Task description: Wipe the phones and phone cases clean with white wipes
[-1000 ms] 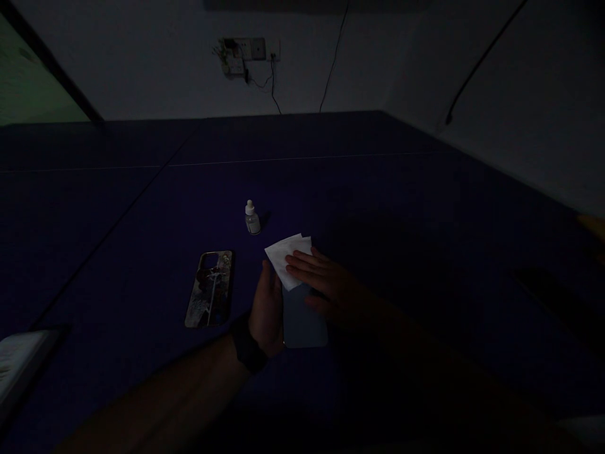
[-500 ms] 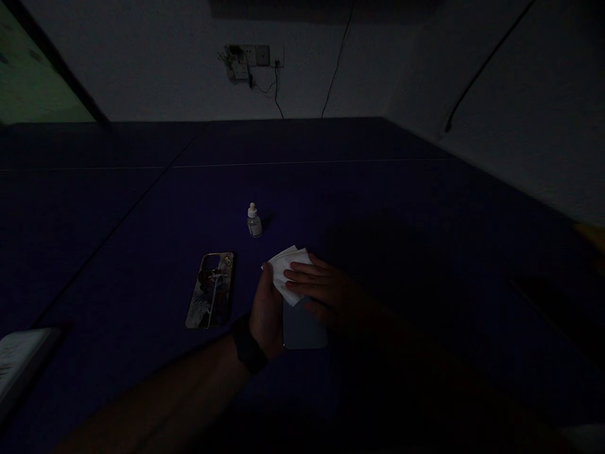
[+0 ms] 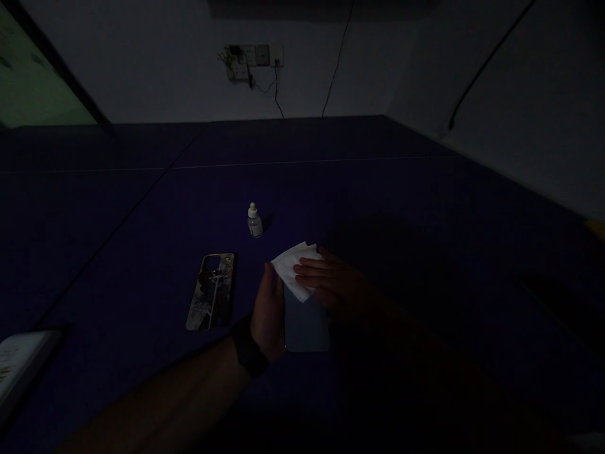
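Note:
A phone [image 3: 306, 329] stretches away from me under both hands, its near part showing as a plain grey-blue surface. My left hand [image 3: 268, 315], with a dark watch [image 3: 249, 348] on the wrist, grips the phone along its left side. Over the far part of the phone lies a folded white tissue [image 3: 289, 268]. Fingers of my right hand [image 3: 331, 279] press the tissue flat against it from the right. Left of the hands, a patterned phone case [image 3: 211, 293] with a camera cutout rests on the dark blue surface. The phone's far end is hidden.
Beyond the hands stands a small dropper bottle [image 3: 254, 224] with a white cap. A white box-like thing [image 3: 19, 359] sits at the left edge. Sockets [image 3: 248, 55] with plugged cables are on the back wall. The room is dim.
My right hand has slid the tissue slightly to the right and away over the phone, baring a bit more of its surface. My left hand keeps its grip.

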The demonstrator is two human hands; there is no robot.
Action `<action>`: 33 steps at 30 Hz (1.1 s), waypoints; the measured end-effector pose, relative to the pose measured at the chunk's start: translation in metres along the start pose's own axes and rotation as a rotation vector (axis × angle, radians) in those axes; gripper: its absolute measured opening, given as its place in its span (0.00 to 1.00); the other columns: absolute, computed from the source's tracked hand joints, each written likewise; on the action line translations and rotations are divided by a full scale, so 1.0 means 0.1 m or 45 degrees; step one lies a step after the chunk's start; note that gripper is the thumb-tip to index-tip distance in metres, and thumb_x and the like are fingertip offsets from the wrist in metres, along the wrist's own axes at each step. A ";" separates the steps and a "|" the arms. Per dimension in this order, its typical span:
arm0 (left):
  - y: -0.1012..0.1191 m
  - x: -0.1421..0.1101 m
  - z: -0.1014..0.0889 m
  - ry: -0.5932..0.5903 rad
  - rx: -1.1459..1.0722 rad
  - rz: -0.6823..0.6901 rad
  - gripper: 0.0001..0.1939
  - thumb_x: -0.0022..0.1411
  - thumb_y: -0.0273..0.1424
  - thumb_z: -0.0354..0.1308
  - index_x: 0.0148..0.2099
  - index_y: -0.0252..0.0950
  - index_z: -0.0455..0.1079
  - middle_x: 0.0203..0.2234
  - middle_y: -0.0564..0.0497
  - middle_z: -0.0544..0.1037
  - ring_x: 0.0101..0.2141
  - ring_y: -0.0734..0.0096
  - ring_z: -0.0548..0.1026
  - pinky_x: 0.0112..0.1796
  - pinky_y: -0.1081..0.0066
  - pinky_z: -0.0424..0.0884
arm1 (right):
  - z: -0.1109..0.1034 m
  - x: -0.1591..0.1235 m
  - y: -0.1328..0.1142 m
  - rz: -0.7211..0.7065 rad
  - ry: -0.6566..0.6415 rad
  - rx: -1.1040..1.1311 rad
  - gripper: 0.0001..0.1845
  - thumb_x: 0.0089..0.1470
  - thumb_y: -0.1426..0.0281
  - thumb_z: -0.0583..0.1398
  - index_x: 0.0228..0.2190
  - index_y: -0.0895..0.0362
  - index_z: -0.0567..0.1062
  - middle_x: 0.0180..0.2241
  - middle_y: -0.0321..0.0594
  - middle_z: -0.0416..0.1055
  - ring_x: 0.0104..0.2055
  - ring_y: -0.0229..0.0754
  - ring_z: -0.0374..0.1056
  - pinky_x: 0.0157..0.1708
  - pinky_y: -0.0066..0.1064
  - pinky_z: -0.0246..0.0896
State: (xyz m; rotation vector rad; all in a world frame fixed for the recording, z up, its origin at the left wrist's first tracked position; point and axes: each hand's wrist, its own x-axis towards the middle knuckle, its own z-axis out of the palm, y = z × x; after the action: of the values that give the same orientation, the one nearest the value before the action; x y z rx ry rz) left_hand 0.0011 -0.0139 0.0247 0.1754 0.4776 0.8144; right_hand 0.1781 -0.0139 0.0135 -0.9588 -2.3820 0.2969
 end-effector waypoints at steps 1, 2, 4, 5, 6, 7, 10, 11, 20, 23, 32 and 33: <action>0.00 0.00 0.00 0.002 0.009 0.003 0.34 0.74 0.53 0.40 0.70 0.38 0.61 0.51 0.40 0.79 0.52 0.52 0.78 0.54 0.55 0.70 | 0.01 0.00 0.00 0.019 0.008 -0.020 0.24 0.71 0.65 0.48 0.59 0.60 0.73 0.64 0.50 0.68 0.70 0.48 0.59 0.72 0.55 0.46; 0.01 0.01 0.01 0.006 0.014 0.001 0.34 0.74 0.53 0.39 0.70 0.38 0.61 0.51 0.40 0.79 0.52 0.52 0.78 0.54 0.56 0.70 | 0.01 0.01 -0.02 0.025 0.004 -0.041 0.25 0.71 0.64 0.49 0.62 0.61 0.70 0.65 0.52 0.65 0.71 0.49 0.57 0.71 0.56 0.46; 0.01 0.00 0.01 0.012 0.015 -0.014 0.35 0.75 0.52 0.36 0.70 0.36 0.60 0.51 0.39 0.79 0.52 0.53 0.78 0.54 0.56 0.70 | 0.03 0.04 -0.05 -0.007 -0.036 -0.061 0.30 0.70 0.61 0.51 0.65 0.66 0.65 0.68 0.57 0.60 0.72 0.53 0.53 0.70 0.58 0.48; 0.01 0.00 0.00 0.012 0.011 -0.023 0.36 0.75 0.52 0.35 0.70 0.35 0.60 0.52 0.39 0.79 0.52 0.52 0.78 0.55 0.56 0.70 | 0.03 0.05 -0.06 -0.033 -0.065 -0.054 0.31 0.70 0.60 0.52 0.65 0.67 0.65 0.68 0.57 0.59 0.72 0.53 0.53 0.70 0.57 0.48; 0.02 0.00 0.00 0.008 0.006 -0.029 0.36 0.74 0.53 0.35 0.71 0.34 0.59 0.52 0.38 0.79 0.52 0.52 0.78 0.55 0.56 0.70 | 0.02 0.06 -0.07 -0.060 -0.093 -0.035 0.31 0.70 0.60 0.52 0.64 0.67 0.66 0.68 0.57 0.60 0.72 0.53 0.53 0.71 0.56 0.48; 0.02 -0.01 0.00 0.004 0.003 -0.028 0.37 0.74 0.53 0.35 0.71 0.34 0.59 0.52 0.38 0.78 0.52 0.51 0.78 0.55 0.55 0.70 | 0.01 0.06 -0.07 -0.080 -0.114 -0.012 0.29 0.70 0.60 0.52 0.63 0.66 0.68 0.67 0.56 0.62 0.72 0.52 0.54 0.71 0.56 0.47; 0.01 -0.01 0.00 0.015 0.007 0.001 0.35 0.75 0.52 0.36 0.71 0.37 0.59 0.53 0.40 0.78 0.52 0.52 0.78 0.55 0.55 0.69 | -0.06 0.01 -0.04 -0.064 -0.092 0.018 0.25 0.71 0.61 0.50 0.58 0.63 0.74 0.63 0.53 0.68 0.70 0.51 0.59 0.71 0.55 0.47; 0.01 -0.02 0.00 0.025 0.013 0.005 0.34 0.75 0.52 0.37 0.71 0.38 0.59 0.53 0.41 0.79 0.52 0.52 0.78 0.56 0.55 0.69 | -0.08 -0.01 -0.04 -0.045 -0.069 0.005 0.25 0.71 0.61 0.50 0.57 0.63 0.74 0.63 0.53 0.69 0.69 0.51 0.60 0.71 0.55 0.47; 0.02 0.00 -0.08 0.072 -0.010 0.025 0.37 0.73 0.54 0.39 0.66 0.31 0.67 0.50 0.38 0.80 0.54 0.51 0.77 0.58 0.55 0.68 | 0.02 -0.02 -0.27 -0.162 -0.158 -0.149 0.33 0.68 0.57 0.57 0.63 0.70 0.67 0.66 0.60 0.62 0.71 0.54 0.55 0.70 0.51 0.52; 0.02 0.01 -0.05 0.072 -0.029 0.065 0.36 0.73 0.54 0.39 0.66 0.33 0.66 0.51 0.39 0.80 0.54 0.52 0.77 0.58 0.56 0.67 | 0.02 -0.03 -0.27 -0.117 -0.105 -0.193 0.30 0.68 0.60 0.57 0.61 0.69 0.70 0.65 0.58 0.65 0.70 0.54 0.58 0.70 0.53 0.53; 0.03 0.00 -0.07 0.125 -0.025 0.112 0.34 0.74 0.52 0.41 0.69 0.35 0.62 0.49 0.42 0.80 0.52 0.58 0.78 0.58 0.62 0.67 | 0.05 -0.03 -0.28 -0.166 -0.040 -0.182 0.28 0.67 0.61 0.58 0.60 0.68 0.71 0.64 0.57 0.66 0.68 0.52 0.61 0.70 0.52 0.52; 0.03 0.00 -0.06 0.114 -0.026 0.106 0.34 0.74 0.52 0.40 0.69 0.36 0.62 0.50 0.42 0.80 0.52 0.57 0.78 0.58 0.61 0.66 | 0.05 -0.03 -0.26 -0.157 -0.029 -0.183 0.27 0.68 0.62 0.57 0.59 0.68 0.72 0.63 0.57 0.68 0.68 0.52 0.62 0.70 0.53 0.52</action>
State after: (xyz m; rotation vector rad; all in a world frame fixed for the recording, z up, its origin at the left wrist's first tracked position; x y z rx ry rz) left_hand -0.0033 -0.0121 0.0201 0.1408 0.5491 0.9108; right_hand 0.1624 -0.0352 0.0186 -0.8713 -2.4981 0.0911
